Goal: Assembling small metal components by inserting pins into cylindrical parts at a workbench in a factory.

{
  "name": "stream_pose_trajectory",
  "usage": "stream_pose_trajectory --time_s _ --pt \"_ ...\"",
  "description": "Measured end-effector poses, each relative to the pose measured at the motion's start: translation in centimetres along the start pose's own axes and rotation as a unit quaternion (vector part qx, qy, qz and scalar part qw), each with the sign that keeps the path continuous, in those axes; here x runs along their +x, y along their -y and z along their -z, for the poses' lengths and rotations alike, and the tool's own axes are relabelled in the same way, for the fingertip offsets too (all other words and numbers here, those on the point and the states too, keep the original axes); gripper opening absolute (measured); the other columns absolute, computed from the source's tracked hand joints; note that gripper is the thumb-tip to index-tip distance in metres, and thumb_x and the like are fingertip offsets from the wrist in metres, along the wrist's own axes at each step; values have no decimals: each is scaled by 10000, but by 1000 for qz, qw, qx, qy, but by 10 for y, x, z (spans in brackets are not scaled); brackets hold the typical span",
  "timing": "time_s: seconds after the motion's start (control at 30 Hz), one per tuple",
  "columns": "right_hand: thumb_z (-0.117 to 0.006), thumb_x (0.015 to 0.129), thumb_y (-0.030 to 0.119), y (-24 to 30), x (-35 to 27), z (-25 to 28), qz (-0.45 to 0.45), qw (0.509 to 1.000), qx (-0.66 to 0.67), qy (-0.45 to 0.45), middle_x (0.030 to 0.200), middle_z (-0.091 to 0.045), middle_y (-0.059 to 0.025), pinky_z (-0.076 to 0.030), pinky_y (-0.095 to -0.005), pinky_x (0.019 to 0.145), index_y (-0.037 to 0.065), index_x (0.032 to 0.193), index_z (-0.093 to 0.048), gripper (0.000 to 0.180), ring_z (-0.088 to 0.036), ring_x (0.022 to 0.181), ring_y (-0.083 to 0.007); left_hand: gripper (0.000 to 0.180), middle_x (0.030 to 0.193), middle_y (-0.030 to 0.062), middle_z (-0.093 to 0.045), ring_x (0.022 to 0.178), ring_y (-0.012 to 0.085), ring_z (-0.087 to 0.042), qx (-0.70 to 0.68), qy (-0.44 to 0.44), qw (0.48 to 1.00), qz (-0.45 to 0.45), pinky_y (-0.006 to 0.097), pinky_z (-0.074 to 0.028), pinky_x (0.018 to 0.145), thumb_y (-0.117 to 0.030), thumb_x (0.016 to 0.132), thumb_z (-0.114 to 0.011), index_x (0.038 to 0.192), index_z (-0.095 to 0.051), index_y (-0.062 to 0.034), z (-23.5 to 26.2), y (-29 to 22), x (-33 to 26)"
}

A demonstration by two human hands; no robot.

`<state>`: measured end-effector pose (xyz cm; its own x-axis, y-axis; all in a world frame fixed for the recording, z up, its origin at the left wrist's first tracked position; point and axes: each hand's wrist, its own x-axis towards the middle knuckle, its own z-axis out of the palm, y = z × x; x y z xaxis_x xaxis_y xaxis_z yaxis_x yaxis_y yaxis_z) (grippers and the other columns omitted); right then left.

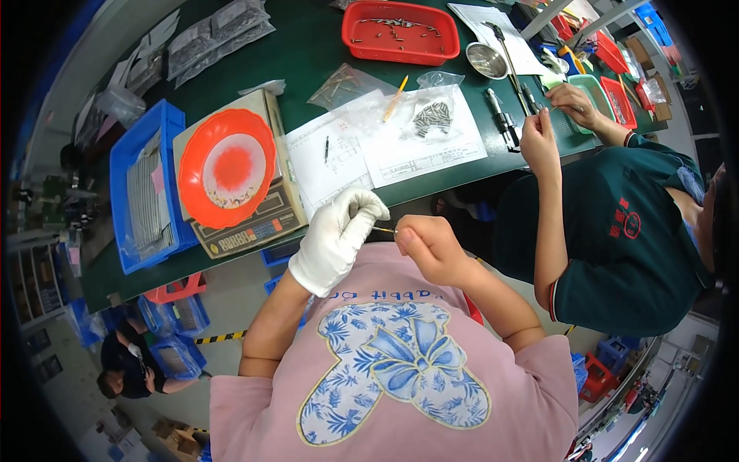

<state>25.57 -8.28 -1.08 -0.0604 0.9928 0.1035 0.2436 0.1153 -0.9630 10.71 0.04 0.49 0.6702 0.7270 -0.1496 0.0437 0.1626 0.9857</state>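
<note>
My left hand (329, 245), in a white glove, is closed with its fingertips pinched around one end of a thin, dark, pin-like piece (383, 229). The other end of that piece meets my right hand (433, 250), which is bare and curled, thumb against forefinger. Both hands are held in front of my chest, just off the table's near edge. Beyond them lie printed drawing sheets (323, 173), with a slim dark pin (326, 148) on the left one. A clear bag of small metal pins (433, 117) rests on the right sheet, near a yellow pen-like tool (397, 98).
At left an orange-red dish (262, 165) sits on a weighing scale (289, 208), beside a blue crate (123, 192). A red tray (400, 54) holding small metal parts stands at the back, near a steel bowl (486, 60). A co-worker (616, 239) sits close on my right.
</note>
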Motion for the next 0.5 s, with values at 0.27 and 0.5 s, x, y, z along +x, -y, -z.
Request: stream_pose_trajectory --time_s 0.27,0.5 --pt "-464 827 177 -2 7 -6 -10 997 -18 -68 502 -413 -52 -327 -287 421 48 631 -478 235 -388 417 -164 123 676 -23 -473 562 38 -384 -44 4 999 17 174 -337 525 -135 842 -458 837 -512 -25 7 -3 -1" --pt "-587 673 143 -12 1 -4 -55 998 36 -18 591 -474 -61 -351 -324 455 60 688 -500 121 -452 485 -238 131 581 -55 -395 427 1 -271 -85 -25 996 31 147 -193 389 -167 823 -483 804 -500 -38 1 7 -1"
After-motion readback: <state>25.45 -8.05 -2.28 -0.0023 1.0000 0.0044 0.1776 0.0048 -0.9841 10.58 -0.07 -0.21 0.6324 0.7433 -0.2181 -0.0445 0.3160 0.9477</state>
